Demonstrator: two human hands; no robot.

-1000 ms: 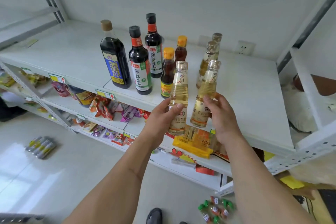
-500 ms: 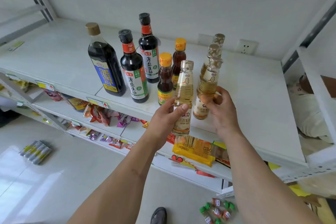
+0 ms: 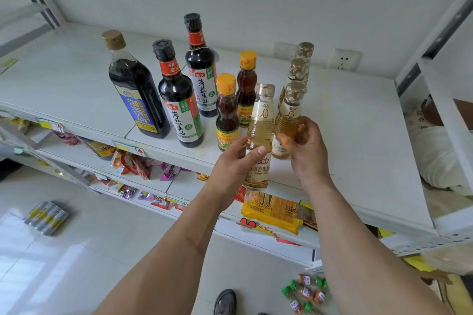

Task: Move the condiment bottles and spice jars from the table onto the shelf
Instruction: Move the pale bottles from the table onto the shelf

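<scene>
My left hand (image 3: pixel 231 165) grips a clear bottle of pale yellow vinegar (image 3: pixel 259 135) upright over the front of the white shelf (image 3: pixel 358 135). My right hand (image 3: pixel 305 151) holds a second, matching vinegar bottle (image 3: pixel 289 115) just to its right, its base on or just above the shelf. Two more such bottles (image 3: pixel 298 69) stand in a row behind it. To the left stand three dark soy sauce bottles (image 3: pixel 179 100) and two orange-capped oil bottles (image 3: pixel 226 112).
Lower shelves (image 3: pixel 179 184) hold snack packets and a yellow cracker pack (image 3: pixel 271 212). Small green-capped spice jars (image 3: pixel 304 294) lie at the bottom right. A bundle of packets (image 3: pixel 46 215) lies on the tiled floor. A wall socket (image 3: pixel 344 60) sits behind the shelf.
Both hands have carried their vinegar bottles forward and up towards the shelf. The right-hand bottle now stands in line with the row of matching bottles.
</scene>
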